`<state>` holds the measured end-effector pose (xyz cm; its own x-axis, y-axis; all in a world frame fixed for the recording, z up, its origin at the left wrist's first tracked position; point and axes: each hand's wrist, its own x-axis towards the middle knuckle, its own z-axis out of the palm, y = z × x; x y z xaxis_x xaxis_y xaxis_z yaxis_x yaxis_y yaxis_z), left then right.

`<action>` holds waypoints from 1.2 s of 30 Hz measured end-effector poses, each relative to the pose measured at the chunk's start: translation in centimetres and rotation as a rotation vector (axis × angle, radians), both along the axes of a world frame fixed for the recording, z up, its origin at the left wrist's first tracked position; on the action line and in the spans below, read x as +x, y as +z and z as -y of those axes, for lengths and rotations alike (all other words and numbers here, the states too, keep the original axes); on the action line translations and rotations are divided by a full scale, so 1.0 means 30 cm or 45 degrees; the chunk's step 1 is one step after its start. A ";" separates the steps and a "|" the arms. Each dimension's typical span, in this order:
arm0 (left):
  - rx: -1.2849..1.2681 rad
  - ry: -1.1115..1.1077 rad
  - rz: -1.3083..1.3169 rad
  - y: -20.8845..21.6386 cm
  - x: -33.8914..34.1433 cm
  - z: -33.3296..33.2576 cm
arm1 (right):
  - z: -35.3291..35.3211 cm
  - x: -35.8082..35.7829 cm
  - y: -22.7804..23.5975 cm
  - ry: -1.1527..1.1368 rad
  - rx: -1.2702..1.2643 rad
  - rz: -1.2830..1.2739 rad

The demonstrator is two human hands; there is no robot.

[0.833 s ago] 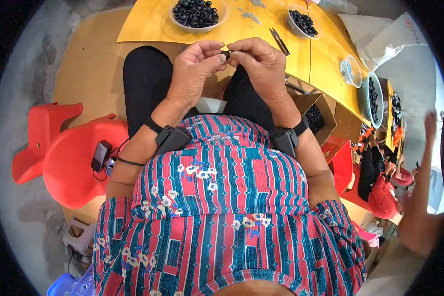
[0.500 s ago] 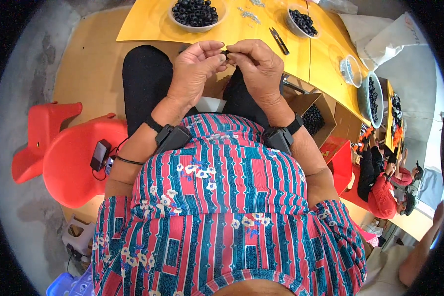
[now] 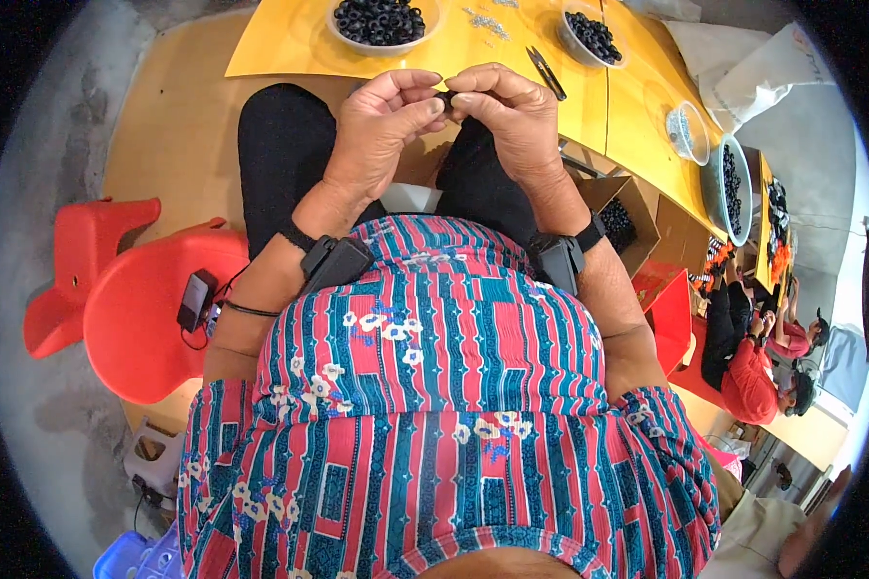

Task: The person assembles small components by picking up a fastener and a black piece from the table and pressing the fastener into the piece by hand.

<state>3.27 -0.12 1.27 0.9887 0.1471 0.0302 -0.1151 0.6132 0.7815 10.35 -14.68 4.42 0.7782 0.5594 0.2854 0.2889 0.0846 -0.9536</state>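
In front of my lap, just short of the yellow table's edge, my two hands meet over a small black ring-like part (image 3: 446, 99). My left hand (image 3: 384, 121) pinches its left side between thumb and fingers. My right hand (image 3: 514, 114) grips it from the right with thumb and forefinger. The fingertips cover much of the part, so its exact shape is hard to make out. Beyond my left hand stands a white bowl (image 3: 377, 50) heaped with black rings. Thread snips (image 3: 546, 73) lie on the table past my right hand, near small silvery pieces (image 3: 490, 24).
The yellow table (image 3: 290, 43) also carries a smaller bowl (image 3: 581, 53) of black parts, a clear tub (image 3: 703, 145) and a pale blue basin (image 3: 743, 217). A cardboard box (image 3: 644, 220) sits below its edge. Red chairs (image 3: 135, 318) stand left; people in red (image 3: 751, 381) sit far right.
Both hands have risen slightly toward the table, still pinching the black part. My right forearm has shifted a little outward to the right.
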 end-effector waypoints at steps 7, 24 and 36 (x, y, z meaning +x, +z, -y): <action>0.075 0.018 0.057 0.003 0.006 -0.007 | -0.003 0.001 0.033 -0.018 -0.091 0.031; 0.112 0.028 0.055 0.012 0.005 -0.010 | 0.007 0.003 0.041 -0.001 -0.109 0.062; 0.094 -0.028 0.014 -0.001 0.003 0.003 | -0.006 -0.020 -0.014 -0.269 -0.202 0.545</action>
